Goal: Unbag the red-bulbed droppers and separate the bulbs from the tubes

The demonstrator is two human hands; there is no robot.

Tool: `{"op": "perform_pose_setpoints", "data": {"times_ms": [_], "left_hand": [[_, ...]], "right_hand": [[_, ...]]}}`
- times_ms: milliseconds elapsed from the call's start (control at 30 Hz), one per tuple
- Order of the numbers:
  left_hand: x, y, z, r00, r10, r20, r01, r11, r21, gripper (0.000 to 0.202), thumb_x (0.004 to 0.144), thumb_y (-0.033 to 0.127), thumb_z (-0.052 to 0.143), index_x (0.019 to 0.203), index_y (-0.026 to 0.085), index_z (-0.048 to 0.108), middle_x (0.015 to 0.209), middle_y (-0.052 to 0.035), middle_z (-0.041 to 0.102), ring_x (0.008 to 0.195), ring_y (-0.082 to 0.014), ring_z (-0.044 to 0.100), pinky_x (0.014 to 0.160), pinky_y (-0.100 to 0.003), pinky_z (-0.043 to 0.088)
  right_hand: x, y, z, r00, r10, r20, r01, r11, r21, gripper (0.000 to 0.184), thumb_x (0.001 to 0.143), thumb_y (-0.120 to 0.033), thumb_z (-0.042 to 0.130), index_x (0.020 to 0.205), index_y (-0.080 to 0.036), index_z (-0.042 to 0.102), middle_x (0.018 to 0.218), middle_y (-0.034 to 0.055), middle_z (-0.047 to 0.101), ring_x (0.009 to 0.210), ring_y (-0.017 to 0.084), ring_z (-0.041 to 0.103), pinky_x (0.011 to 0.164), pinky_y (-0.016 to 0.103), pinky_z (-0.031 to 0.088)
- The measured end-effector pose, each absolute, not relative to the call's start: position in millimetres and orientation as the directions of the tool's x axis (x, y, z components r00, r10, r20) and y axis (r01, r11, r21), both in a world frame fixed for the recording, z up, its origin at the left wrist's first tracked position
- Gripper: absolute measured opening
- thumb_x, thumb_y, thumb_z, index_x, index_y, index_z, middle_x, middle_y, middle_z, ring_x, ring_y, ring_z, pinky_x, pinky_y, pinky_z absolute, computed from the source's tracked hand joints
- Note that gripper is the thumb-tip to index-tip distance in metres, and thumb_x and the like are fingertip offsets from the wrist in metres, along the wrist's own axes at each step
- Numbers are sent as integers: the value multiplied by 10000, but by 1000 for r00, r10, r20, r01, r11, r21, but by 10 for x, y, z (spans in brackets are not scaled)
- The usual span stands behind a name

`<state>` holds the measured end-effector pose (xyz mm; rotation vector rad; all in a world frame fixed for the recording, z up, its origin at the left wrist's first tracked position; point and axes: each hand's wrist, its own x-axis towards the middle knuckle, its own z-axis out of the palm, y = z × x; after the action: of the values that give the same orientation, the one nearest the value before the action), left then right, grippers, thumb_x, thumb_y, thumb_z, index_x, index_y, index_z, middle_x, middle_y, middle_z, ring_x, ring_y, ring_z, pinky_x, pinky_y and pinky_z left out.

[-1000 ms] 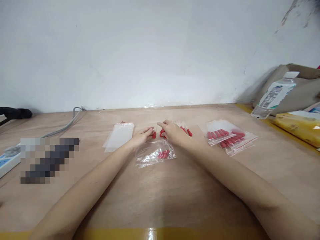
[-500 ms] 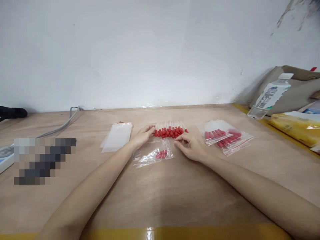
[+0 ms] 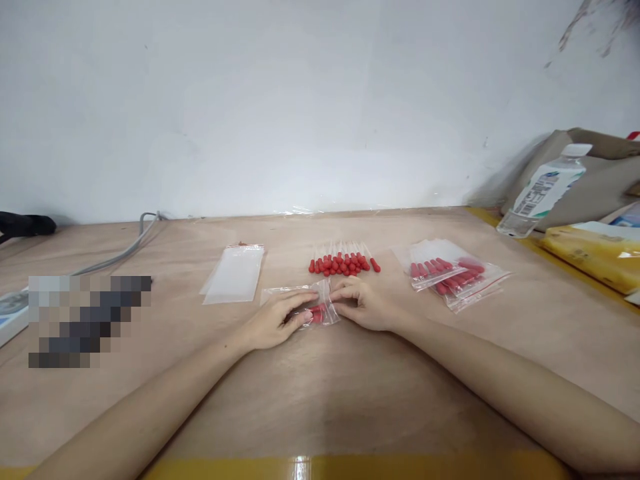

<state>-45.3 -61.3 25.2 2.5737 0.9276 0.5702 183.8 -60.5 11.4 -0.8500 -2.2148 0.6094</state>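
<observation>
A clear zip-lock bag (image 3: 325,292) lies flat on the table with a few red-bulbed droppers (image 3: 316,312) inside it. My left hand (image 3: 275,321) grips the bag from the left, its thumb by the red bulbs and its fingers over the plastic. At the bag's right end, my right hand (image 3: 369,303) pinches the zip edge between thumb and fingers. Just behind the hands lies a pile of droppers (image 3: 343,263), red bulbs facing me and pale stems pointing to the wall.
To the left sits a stack of flat, translucent bags (image 3: 234,275). Filled bags of droppers (image 3: 457,273) overlap on the right. Further right are a plastic bottle (image 3: 543,190), a yellow packet (image 3: 590,257) and a grey bag (image 3: 605,177). A grey cable (image 3: 130,250) runs along the left.
Both hands have left the dropper pile and come down onto the clear bag. The bag has shifted slightly, and its right end is now between my right fingers.
</observation>
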Motion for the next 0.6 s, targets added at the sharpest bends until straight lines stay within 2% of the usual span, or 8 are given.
{"op": "perform_pose_setpoints", "data": {"times_ms": [133, 333, 433, 600], "left_hand": [[-402, -617, 208, 731, 632, 257, 513, -757, 405, 408, 887, 331, 412, 1279, 219, 401, 1273, -68, 500, 1164, -199, 470, 978, -365, 388], [-357, -620, 192, 740, 614, 275, 480, -768, 424, 403, 897, 305, 402, 1288, 214, 369, 1249, -76, 512, 1124, -185, 497, 949, -339, 408], [-353, -626, 209, 746, 608, 273, 473, -771, 426, 407, 897, 316, 404, 1291, 219, 364, 1263, -74, 500, 1139, -188, 485, 958, -344, 399], [-354, -631, 227, 756, 603, 254, 466, -768, 440, 440, 895, 326, 409, 1314, 221, 328, 1266, -75, 497, 1132, -191, 491, 949, -336, 403]], "right_hand": [[1813, -616, 137, -606, 687, 402, 349, 684, -641, 118, 767, -248, 603, 860, -198, 656, 871, 34, 613, 861, 158, 541, 795, 312, 426], [1748, -636, 155, -624, 711, 324, 378, 638, -671, 201, 676, -332, 692, 747, -167, 602, 836, 20, 580, 783, 146, 526, 704, 275, 425], [1716, -686, 172, -596, 734, 327, 391, 620, -679, 170, 684, -265, 677, 728, -165, 546, 800, 10, 568, 748, 134, 511, 678, 263, 410], [1692, -748, 176, -546, 789, 281, 316, 505, -803, 109, 699, -144, 584, 763, -173, 501, 721, -24, 530, 624, 92, 470, 569, 220, 384]]}}
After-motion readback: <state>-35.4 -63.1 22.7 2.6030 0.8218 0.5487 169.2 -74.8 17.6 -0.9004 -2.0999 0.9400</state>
